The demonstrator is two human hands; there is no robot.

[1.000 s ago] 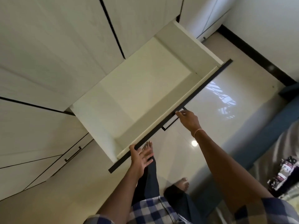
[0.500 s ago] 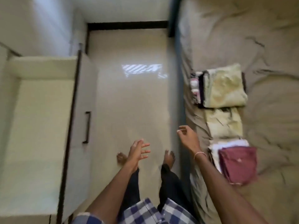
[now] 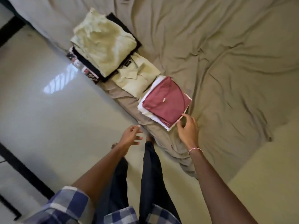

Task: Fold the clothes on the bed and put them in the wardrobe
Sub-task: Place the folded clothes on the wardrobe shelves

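Head view: three folded piles sit in a row along the bed's (image 3: 226,62) floor-side edge: a pale green pile (image 3: 103,44), a collared shirt (image 3: 135,76), then a maroon top (image 3: 166,102), neckline toward the bed's middle. The left hand (image 3: 131,136) hovers open and empty; the right hand (image 3: 188,130), fingers apart, touches the maroon top's near corner. The likely next move is lifting it, with both hands underneath.

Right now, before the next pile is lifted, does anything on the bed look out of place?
Mostly tidy. The far stack is askew: its patterned garment juts past the edge of the bed over the floor, and the pale green garment on top is rumpled.
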